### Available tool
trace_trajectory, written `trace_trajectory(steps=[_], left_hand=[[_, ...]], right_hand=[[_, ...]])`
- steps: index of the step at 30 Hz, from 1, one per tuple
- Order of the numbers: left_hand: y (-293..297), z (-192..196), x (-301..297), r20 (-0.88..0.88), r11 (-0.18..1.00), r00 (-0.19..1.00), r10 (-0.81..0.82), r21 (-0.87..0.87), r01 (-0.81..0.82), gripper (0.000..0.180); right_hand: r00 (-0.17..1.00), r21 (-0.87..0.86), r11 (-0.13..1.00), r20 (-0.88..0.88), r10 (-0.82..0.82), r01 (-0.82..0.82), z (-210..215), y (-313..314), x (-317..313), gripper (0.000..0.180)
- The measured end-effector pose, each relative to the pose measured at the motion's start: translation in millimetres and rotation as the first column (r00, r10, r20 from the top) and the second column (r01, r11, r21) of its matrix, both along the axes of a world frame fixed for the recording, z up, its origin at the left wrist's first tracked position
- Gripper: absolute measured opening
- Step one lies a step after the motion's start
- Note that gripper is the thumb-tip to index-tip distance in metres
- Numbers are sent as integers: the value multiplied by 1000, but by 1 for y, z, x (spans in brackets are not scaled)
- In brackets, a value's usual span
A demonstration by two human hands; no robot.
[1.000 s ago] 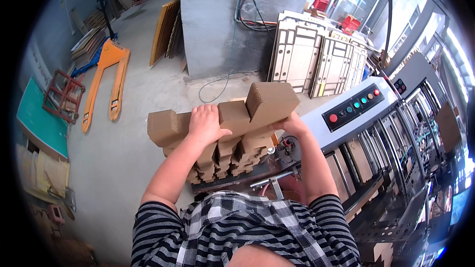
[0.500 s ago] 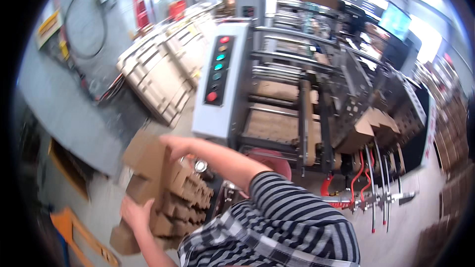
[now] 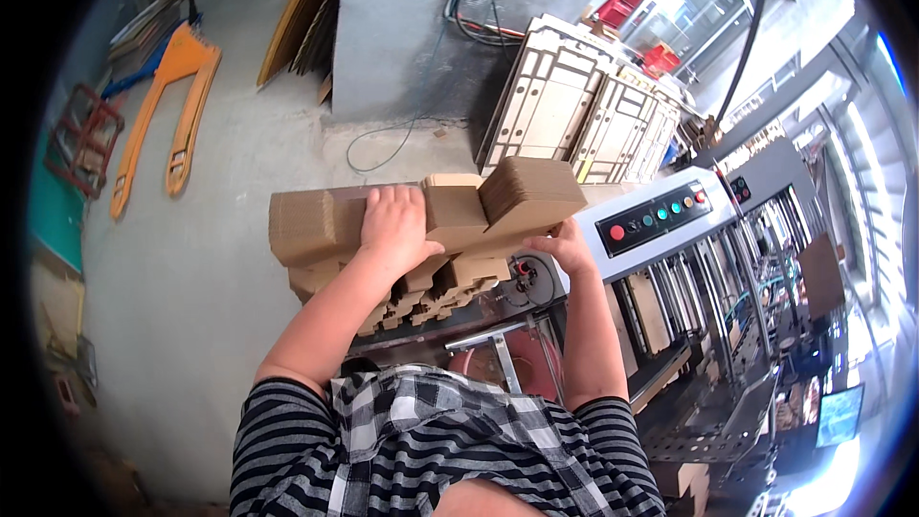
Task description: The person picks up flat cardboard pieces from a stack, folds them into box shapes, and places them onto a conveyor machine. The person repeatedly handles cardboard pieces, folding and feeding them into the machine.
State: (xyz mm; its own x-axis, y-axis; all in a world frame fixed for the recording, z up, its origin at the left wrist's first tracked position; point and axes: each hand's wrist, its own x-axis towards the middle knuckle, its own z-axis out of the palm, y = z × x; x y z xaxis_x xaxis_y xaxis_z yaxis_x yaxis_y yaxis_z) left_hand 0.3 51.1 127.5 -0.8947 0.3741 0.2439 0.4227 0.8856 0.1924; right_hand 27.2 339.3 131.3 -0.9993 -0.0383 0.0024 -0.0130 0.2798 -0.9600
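Note:
In front of me is a thick stack of brown die-cut cardboard blanks [image 3: 531, 193], with stepped, notched edges. My left hand [image 3: 392, 230] grips the stack left of its middle, fingers over the upper edge and thumb along the near face. At its right end my right hand [image 3: 569, 247] is closed on the lower corner, thumb on the near side and the other fingers partly hidden. More notched cardboard pieces [image 3: 421, 304] lie beneath and nearer to me, on a dark surface. Part of them is covered by my left forearm.
A machine with a grey control panel [image 3: 661, 213] with coloured buttons stands at right. Pale cutting-die boards [image 3: 550, 96] lean beyond the stack. An orange pallet jack [image 3: 187, 62] is on the floor at far left. A pink bucket [image 3: 512, 364] sits below, close to my body.
My view has swung left, so the machine now appears farther right. Both hands remain on the cardboard stack, which now lies crosswise in front of me.

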Motion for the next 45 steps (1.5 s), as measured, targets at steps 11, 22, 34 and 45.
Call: trace_trajectory(steps=[11,22,34,45], left_hand=[[27,19,13,-155,977,984,-83,180,111,103],[84,21,17,-102,970,994,-47,235,70,98],[90,13,14,-89,980,996,-30,194,47,91],[86,11,10,-99,983,995,1,185,17,82]], right_hand=[[995,153,985,-72,-67,78,-7,1,0,34],[997,132,990,-70,-45,54,-3,0,1,39],[995,130,991,-98,-28,41,-14,3,-8,40],[997,222,975,-74,10,7,-28,15,-17,36]])
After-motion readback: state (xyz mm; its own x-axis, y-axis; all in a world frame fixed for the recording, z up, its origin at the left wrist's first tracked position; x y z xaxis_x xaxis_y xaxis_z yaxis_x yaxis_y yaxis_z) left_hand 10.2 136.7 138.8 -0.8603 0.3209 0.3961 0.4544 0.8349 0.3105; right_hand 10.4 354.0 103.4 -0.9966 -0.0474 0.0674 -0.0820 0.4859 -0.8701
